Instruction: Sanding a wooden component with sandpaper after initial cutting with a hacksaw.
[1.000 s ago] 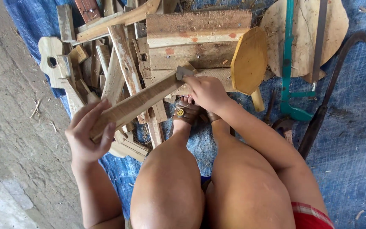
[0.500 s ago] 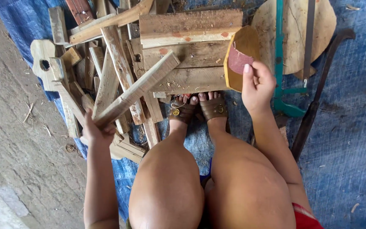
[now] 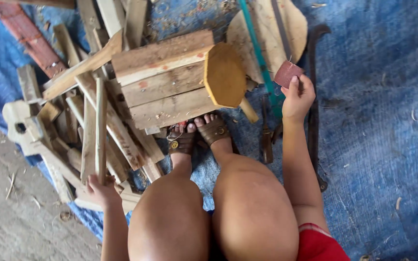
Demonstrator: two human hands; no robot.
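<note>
Upright, wooden stick (image 3: 100,130) in left hand (image 3: 101,189).

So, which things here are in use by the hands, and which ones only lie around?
In use:
- wooden stick, held by the left hand
- reddish sandpaper piece, held by the right hand

Lying about:
- stacked wooden blocks
- yellow wooden mallet
- green-framed saw
- scrap wood pile
- blue tarp

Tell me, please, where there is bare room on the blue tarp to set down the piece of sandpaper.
The blue tarp lies bare right of the curved dark metal bar, beyond the right hand. Left of the feet it is crowded: wood scraps pile up around the left hand, and stacked planks fill the middle.
</note>
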